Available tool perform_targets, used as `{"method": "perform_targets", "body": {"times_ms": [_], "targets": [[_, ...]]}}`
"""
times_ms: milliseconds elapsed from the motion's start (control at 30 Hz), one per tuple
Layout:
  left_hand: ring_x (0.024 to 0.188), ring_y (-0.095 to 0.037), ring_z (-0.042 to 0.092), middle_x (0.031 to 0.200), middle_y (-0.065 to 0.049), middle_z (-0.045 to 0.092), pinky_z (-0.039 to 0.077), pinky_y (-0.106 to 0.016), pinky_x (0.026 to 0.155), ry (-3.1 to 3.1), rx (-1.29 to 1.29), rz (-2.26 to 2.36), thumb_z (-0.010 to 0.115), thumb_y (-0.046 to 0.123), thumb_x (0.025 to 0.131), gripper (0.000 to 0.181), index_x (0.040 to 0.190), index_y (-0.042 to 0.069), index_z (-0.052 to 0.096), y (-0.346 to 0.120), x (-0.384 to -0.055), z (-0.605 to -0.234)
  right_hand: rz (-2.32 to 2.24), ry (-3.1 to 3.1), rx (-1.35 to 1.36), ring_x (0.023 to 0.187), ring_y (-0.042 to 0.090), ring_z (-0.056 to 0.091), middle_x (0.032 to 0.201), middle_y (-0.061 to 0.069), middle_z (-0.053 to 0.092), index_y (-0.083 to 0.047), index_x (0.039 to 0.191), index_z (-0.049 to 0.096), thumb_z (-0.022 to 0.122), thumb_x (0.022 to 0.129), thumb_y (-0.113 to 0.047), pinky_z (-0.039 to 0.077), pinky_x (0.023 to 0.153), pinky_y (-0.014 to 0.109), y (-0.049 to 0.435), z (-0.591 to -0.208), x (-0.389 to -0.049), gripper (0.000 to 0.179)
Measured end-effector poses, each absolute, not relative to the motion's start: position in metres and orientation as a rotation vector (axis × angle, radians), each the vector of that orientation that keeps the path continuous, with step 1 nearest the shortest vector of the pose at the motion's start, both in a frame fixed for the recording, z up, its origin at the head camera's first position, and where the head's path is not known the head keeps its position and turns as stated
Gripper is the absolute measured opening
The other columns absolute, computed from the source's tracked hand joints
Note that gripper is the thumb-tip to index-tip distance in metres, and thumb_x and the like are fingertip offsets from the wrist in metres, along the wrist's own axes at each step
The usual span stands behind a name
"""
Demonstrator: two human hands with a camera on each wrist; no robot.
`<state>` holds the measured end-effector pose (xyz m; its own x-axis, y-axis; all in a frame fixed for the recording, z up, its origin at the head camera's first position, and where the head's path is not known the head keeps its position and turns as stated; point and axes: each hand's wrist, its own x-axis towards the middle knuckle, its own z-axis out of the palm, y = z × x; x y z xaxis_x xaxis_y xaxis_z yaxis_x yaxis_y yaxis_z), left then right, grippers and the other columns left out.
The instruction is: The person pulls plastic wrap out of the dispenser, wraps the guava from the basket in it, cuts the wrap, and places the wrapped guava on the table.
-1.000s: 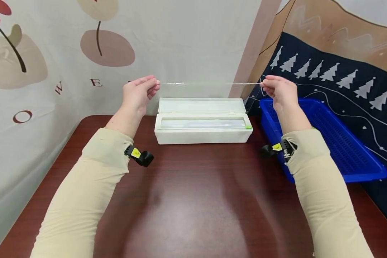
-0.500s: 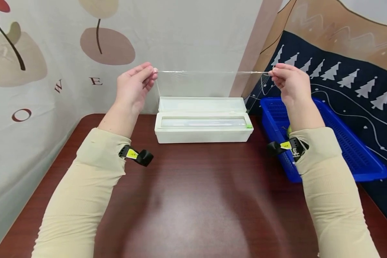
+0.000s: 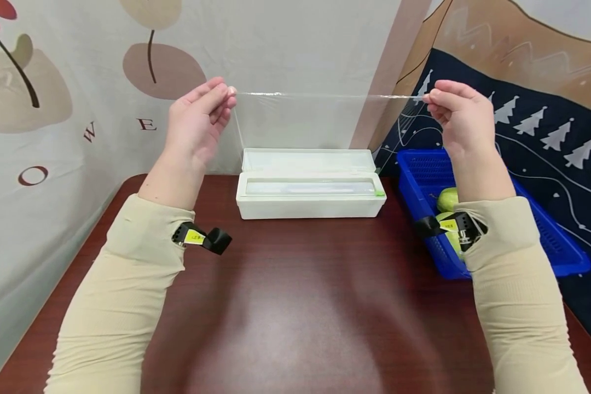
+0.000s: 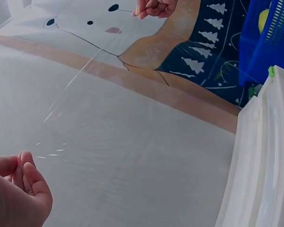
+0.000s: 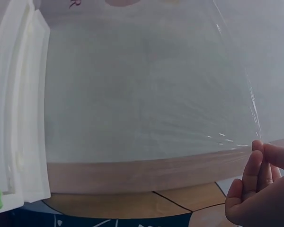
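Observation:
A sheet of clear plastic wrap [image 3: 325,96] is stretched between my two raised hands, and it runs down to the white wrap dispenser box [image 3: 311,210] at the back of the table. My left hand [image 3: 197,123] pinches one upper corner between thumb and fingertips. At the other corner, my right hand [image 3: 465,117] pinches the edge in the same manner. The box's lid [image 3: 313,160] stands raised behind it, and a green slider [image 3: 379,193] sits at its right end. In the right wrist view, small creases in the wrap [image 5: 225,141] fan out from the pinching fingers.
To the right of the box stands a blue plastic basket [image 3: 556,241] with green fruit [image 3: 447,200] inside, partly hidden by my right arm. Printed cloth [image 3: 285,54] hangs behind the dark red-brown table [image 3: 285,306].
Both hands have risen and moved slightly apart, drawing the wrap higher above the box. The fruit in the basket has come into view as my right arm shifted right.

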<state>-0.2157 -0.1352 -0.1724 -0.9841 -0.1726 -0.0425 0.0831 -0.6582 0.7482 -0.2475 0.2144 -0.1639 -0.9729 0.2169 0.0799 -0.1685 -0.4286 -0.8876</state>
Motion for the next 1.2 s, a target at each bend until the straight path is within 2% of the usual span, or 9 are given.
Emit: {"method": "perform_targets", "body": {"times_ms": [300,500,600,667,833,867,967,1067,1200], "targets": [[0.06,-0.012,0.064,0.07,-0.007,0.069,0.049,-0.017,0.059,-1.351,-0.033,-2.635,0.064,-0.005,0.083,0.01,0.09,0.001,0.066,-0.141,-0.212,-0.167,2.38,-1.654,0.071,0.08,0.014,0.063,0.088,0.005,0.066,-0.002,0.092,0.072,0.069,0.08,-0.002,0.052,0.075,0.014,0.219,-0.159,-0.237,0.012],[0.079,-0.005,0.061,0.082,0.007,0.066,0.048,-0.015,0.072,-2.085,-0.206,-1.966,0.07,0.005,0.08,0.029,0.109,0.006,0.068,-0.157,-0.208,-0.17,2.059,-2.015,0.241,0.085,0.008,0.065,0.084,-0.005,0.07,-0.006,0.094,0.073,0.072,0.08,-0.007,0.041,0.1,0.019,0.22,-0.162,-0.231,0.014],[0.076,0.002,0.058,0.081,0.015,0.061,0.044,-0.013,0.07,-2.423,-0.211,-1.414,0.069,0.013,0.083,0.031,0.113,0.009,0.068,-0.159,-0.206,-0.17,1.572,-2.242,0.213,0.082,0.001,0.062,0.079,-0.014,0.07,-0.01,0.095,0.074,0.072,0.081,-0.016,0.039,0.098,0.016,0.214,-0.163,-0.228,0.015],[0.071,0.004,0.053,0.078,0.016,0.057,0.041,-0.014,0.067,-2.516,-0.212,-1.142,0.067,0.018,0.085,0.025,0.108,0.01,0.07,-0.159,-0.206,-0.17,1.266,-2.316,0.156,0.079,-0.003,0.056,0.075,-0.021,0.066,-0.011,0.095,0.074,0.07,0.083,-0.024,0.04,0.088,0.015,0.21,-0.163,-0.226,0.018],[0.075,0.0,0.042,0.083,0.014,0.045,0.034,-0.017,0.071,-2.502,-0.227,-0.94,0.065,0.023,0.088,0.02,0.098,0.008,0.073,-0.16,-0.204,-0.172,1.125,-2.3,0.182,0.075,-0.001,0.049,0.075,-0.024,0.056,-0.012,0.091,0.073,0.066,0.087,-0.026,0.04,0.075,0.013,0.206,-0.163,-0.226,0.016],[0.078,0.0,0.04,0.085,0.016,0.041,0.033,-0.018,0.073,-2.482,-0.238,-0.939,0.065,0.023,0.087,0.02,0.097,0.008,0.073,-0.16,-0.202,-0.172,1.176,-2.297,0.207,0.077,0.001,0.051,0.079,-0.022,0.057,-0.014,0.09,0.072,0.065,0.087,-0.024,0.042,0.074,0.013,0.207,-0.163,-0.227,0.013],[0.092,0.0,0.035,0.091,0.019,0.034,0.031,-0.02,0.081,-2.403,-0.288,-0.956,0.068,0.022,0.085,0.02,0.095,0.005,0.074,-0.16,-0.2,-0.171,1.341,-2.302,0.315,0.093,0.003,0.057,0.093,-0.015,0.062,-0.017,0.088,0.065,0.06,0.09,-0.019,0.043,0.09,0.011,0.212,-0.163,-0.227,0.006],[0.108,-0.005,0.039,0.102,0.017,0.041,0.031,-0.021,0.09,-2.326,-0.348,-1.003,0.07,0.019,0.084,0.019,0.092,0.002,0.073,-0.157,-0.197,-0.17,1.546,-2.268,0.441,0.101,0.005,0.061,0.099,-0.008,0.067,-0.014,0.089,0.059,0.056,0.093,-0.014,0.044,0.095,0.014,0.217,-0.165,-0.226,0.005],[0.114,-0.013,0.048,0.112,0.006,0.056,0.033,-0.022,0.093,-2.241,-0.362,-1.093,0.07,0.017,0.083,0.018,0.09,0.001,0.073,-0.152,-0.198,-0.169,1.681,-2.159,0.568,0.089,0.008,0.067,0.089,-0.003,0.071,-0.01,0.09,0.056,0.054,0.093,-0.01,0.049,0.083,0.012,0.22,-0.168,-0.223,0.004]]}}
